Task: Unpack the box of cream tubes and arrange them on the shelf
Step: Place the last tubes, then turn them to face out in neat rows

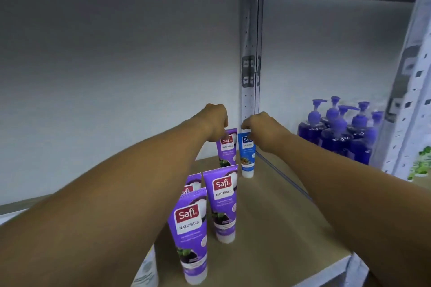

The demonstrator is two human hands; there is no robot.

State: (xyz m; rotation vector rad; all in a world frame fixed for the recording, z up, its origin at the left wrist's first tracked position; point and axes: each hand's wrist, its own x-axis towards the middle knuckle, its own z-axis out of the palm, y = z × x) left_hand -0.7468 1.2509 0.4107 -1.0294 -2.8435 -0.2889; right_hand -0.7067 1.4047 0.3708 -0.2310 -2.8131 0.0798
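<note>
Both arms reach deep into the shelf (275, 212). My left hand (215, 121) pinches the top of a purple Safi tube (225, 150) standing at the back. Beside it, my right hand (258, 127) grips the top of a blue Safi tube (247, 154), which stands cap-down on the board near the corner post. Three more purple tubes stand upright closer to me: one at the front (191, 237), one in the middle (222, 202), and one partly hidden behind the front tube (193, 182). The box is not in view.
A grey perforated upright (248, 58) marks the back corner. In the bay to the right stand several purple pump bottles (338, 130). Green-capped items (419, 165) sit at the far right edge. A white tube (147, 270) shows under my left forearm. Bare board lies right of the tubes.
</note>
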